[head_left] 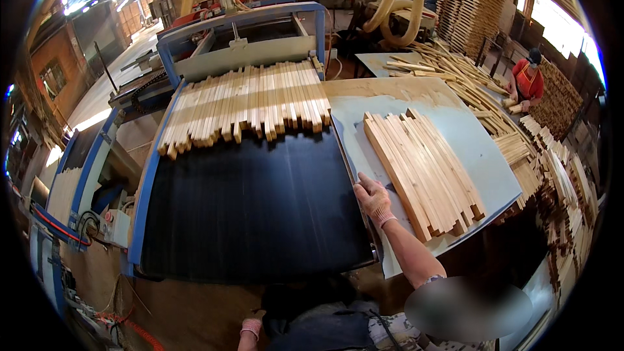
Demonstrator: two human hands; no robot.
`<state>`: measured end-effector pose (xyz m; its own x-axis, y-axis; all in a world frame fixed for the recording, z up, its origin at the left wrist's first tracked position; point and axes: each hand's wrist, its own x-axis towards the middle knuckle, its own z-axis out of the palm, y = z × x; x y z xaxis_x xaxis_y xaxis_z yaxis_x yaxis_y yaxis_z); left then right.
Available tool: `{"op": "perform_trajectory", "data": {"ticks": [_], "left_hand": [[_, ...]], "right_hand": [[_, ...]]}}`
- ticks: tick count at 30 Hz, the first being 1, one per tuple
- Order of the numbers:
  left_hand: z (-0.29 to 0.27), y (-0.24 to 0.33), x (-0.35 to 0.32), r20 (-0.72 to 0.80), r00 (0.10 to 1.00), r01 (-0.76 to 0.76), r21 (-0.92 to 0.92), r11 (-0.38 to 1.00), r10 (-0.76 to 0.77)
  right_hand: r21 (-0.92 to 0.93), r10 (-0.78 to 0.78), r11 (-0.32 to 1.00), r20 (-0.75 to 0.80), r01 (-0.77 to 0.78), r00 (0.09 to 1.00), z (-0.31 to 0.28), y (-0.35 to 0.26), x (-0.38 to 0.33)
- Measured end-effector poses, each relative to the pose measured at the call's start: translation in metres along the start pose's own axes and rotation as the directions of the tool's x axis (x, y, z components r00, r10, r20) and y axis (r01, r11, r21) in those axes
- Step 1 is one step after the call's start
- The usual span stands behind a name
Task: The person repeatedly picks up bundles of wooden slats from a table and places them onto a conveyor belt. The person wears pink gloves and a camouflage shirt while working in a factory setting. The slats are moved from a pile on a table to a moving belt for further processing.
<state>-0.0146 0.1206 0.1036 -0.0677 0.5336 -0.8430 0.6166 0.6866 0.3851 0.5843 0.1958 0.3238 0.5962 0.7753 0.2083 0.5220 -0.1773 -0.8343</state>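
My right hand (374,198), in a pale knitted glove, rests at the right edge of the black conveyor belt (253,214). Its fingers are slightly bent and apart, with nothing seen in them. Just right of it, a stack of wooden strips (422,172) lies side by side on a pale blue-grey board (497,185). My left hand (250,326), also gloved, hangs low at the bottom edge by my body; its fingers are too hidden to read. A wide row of wooden strips (247,104) lies on the belt's far part, reaching the machine's opening.
A blue-framed machine (244,10) spans the belt's far end. Loose strips (448,84) are heaped beyond the board, where a co-worker in red (526,84) handles wood. More strips (565,188) are piled at the far right. A grey control box (117,227) stands left of the belt.
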Motion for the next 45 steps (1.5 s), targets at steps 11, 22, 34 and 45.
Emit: {"op": "perform_trajectory", "data": {"ticks": [11, 22, 34, 45], "left_hand": [[0.045, -0.116, -0.019, 0.01, 0.983, 0.181, -0.146, 0.973, -0.182], [0.091, -0.037, 0.043, 0.136, 0.987, 0.087, -0.025, 0.996, -0.082], [0.224, 0.07, 0.061, 0.37, 0.929, -0.154, 0.387, 0.909, 0.0], [0.357, 0.083, 0.048, 0.269, 0.952, -0.267, 0.49, 0.83, 0.147]], "right_hand": [[-0.074, -0.055, 0.996, 0.023, 0.056, 0.998, 0.01, -0.002, 0.0], [0.037, -0.117, 0.993, 0.175, 0.112, 0.978, 0.002, -0.005, -0.07], [-0.172, 0.487, 0.845, 0.64, -0.507, 0.594, -0.129, 0.129, -0.367], [-0.178, 0.97, 0.234, 0.116, -0.956, 0.215, -0.234, 0.348, -0.669]]}}
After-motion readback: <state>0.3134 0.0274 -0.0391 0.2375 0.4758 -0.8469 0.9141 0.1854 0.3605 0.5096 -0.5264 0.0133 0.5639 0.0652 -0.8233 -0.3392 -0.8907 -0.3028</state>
